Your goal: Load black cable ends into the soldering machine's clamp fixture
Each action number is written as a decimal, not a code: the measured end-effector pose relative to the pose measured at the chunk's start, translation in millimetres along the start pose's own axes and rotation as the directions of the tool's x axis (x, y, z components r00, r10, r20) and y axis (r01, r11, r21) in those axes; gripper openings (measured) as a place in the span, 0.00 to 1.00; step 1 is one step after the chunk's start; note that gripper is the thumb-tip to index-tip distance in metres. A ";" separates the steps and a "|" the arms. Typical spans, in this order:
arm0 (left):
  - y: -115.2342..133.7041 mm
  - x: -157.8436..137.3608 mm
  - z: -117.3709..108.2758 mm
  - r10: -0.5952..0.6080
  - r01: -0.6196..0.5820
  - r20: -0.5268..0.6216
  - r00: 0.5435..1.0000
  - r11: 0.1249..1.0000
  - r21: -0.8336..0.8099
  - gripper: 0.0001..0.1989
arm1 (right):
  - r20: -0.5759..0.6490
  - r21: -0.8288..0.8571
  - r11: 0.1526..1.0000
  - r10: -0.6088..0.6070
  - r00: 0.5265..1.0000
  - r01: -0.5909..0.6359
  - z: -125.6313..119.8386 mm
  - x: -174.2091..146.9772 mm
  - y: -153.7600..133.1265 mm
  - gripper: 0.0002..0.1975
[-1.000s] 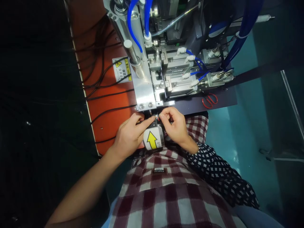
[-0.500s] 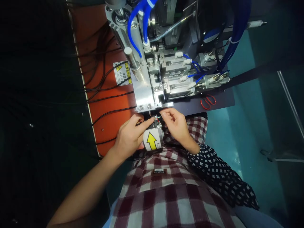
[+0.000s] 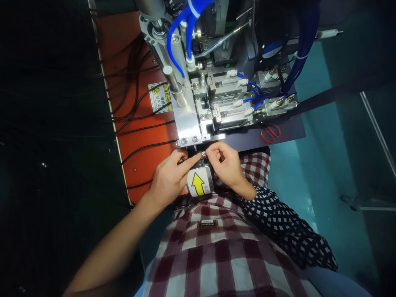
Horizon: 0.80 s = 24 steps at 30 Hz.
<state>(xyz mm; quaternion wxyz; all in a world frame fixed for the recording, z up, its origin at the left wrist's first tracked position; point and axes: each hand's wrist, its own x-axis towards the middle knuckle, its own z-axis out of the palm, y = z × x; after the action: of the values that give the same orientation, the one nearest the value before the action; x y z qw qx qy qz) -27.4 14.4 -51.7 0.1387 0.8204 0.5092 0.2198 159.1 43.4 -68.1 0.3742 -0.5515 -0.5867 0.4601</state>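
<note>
My left hand (image 3: 169, 176) lies over the front of the machine, its fingers bent. One outstretched digit has its tip on a small part with fine wires (image 3: 203, 155), with red and pale bits showing. At the same spot from the right, my right hand (image 3: 227, 164) has its thumb and forefinger pinched together. What sits between those fingertips is too small to make out. Just below them is a dark block (image 3: 200, 163), and in front of it a white label with a yellow arrow (image 3: 198, 183).
Above the hands stands a metal press plate (image 3: 187, 123) with a vertical rod. Air cylinders (image 3: 230, 99) with blue hoses (image 3: 301, 68) are to its right. Red-handled scissors (image 3: 270, 133) lie on the dark base. Black cables (image 3: 145, 144) cross the orange table (image 3: 145, 165).
My right hand has moved slightly left toward the small part, and its fingertips have closed together there. My left hand has stayed in place.
</note>
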 end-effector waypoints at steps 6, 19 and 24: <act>-0.1 -0.1 -0.3 -0.001 0.001 0.006 1.000 1.000 0.012 0.16 | 0.106 0.307 0.897 0.301 0.948 -0.319 -2.5 2.5 12.8 0.08; 2.9 3.0 -2.2 0.001 -0.001 -0.013 1.000 1.000 0.001 0.15 | -0.013 -0.113 0.993 0.018 1.000 -0.019 -3.1 -15.2 -5.4 0.06; 3.5 3.6 -3.6 0.011 -0.011 -0.006 1.000 1.000 0.022 0.15 | 0.041 -0.308 0.941 -0.135 0.990 0.141 -11.6 -9.8 -10.0 0.06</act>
<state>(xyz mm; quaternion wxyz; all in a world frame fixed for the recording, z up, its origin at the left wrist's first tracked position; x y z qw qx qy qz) -25.1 16.1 -46.2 0.1268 0.8239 0.5077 0.2175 168.2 35.5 -54.5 0.3083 -0.5565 -0.6925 0.3402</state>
